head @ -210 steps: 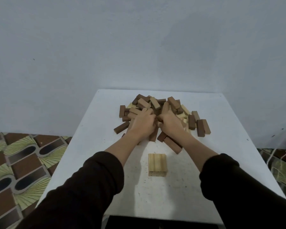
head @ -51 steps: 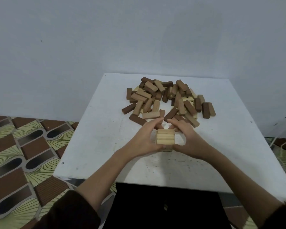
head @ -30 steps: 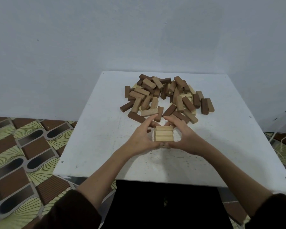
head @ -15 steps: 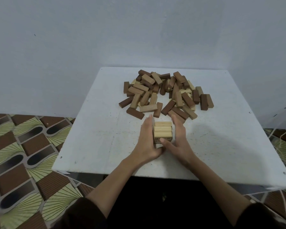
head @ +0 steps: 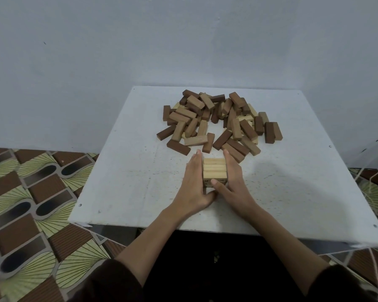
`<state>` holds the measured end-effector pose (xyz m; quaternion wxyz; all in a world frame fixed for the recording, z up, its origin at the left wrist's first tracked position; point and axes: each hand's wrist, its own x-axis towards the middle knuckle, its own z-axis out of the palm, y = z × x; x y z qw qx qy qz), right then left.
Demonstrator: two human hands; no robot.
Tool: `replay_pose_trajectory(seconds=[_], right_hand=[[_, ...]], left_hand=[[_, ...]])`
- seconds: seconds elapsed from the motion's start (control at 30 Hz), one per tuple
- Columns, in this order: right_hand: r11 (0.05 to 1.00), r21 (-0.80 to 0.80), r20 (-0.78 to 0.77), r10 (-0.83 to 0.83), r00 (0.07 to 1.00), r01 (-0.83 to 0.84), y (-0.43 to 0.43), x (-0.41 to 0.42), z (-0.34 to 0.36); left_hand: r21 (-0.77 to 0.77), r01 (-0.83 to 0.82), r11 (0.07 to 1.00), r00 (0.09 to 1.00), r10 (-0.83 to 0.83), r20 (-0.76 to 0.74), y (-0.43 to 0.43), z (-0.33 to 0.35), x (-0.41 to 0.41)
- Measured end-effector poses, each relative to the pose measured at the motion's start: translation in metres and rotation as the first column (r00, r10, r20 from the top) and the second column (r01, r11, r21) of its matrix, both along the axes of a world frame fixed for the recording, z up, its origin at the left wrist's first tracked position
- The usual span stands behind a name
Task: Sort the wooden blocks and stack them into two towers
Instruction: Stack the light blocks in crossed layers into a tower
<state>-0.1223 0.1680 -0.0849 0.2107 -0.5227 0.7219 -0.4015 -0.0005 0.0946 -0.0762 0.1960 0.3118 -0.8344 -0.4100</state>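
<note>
A small stack of pale wooden blocks (head: 214,171) stands near the middle of the white square tabletop (head: 129,182), a bit closer to the near edge than to the far edge. The blocks on top lie flat, side by side. The left hand (head: 194,188) is flat against the left side of the stack, and the right hand (head: 234,184) is flat against the right side. The fingers (head: 194,164) of both hands are straight and point to the far edge, pressing on the stack and not curled round it. The right thumb (head: 215,183) touches the side of the stack that faces the near edge. A big messy pile of loose dark brown, light brown and pale wooden blocks (head: 216,120) lies between the stack and the far edge. One dark brown block (head: 178,147) from the pile lies just past the left fingertips. Dark sleeves (head: 109,282) cover the arms near the bottom. Beside the left edge is a floor of brown and green patterned tiles (head: 31,192). Past the far edge is a plain grey wall (head: 183,40).
</note>
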Motion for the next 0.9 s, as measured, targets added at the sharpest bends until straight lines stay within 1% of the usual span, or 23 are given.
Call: replay_pose_trajectory(seconds=[0.33, 0.7, 0.9], right_hand=[[1.0, 0.003, -0.009, 0.012, 1.0, -0.012, -0.001, -0.0003, -0.001], [1.0, 0.015, 0.023, 0.023, 0.999, -0.023, 0.0, -0.0007, -0.0003], [0.999, 0.017, -0.007, 0.039, 0.999, -0.039, 0.0006, -0.0005, -0.0003]], left_hand=[[0.003, 0.004, 1.0, 1.0, -0.004, 0.0, 0.0011, -0.0029, -0.0004], [0.015, 0.003, 1.0, 1.0, -0.002, -0.029, 0.0012, -0.0042, 0.0007], [0.011, 0.015, 1.0, 1.0, -0.014, -0.019, 0.0005, -0.005, 0.0002]])
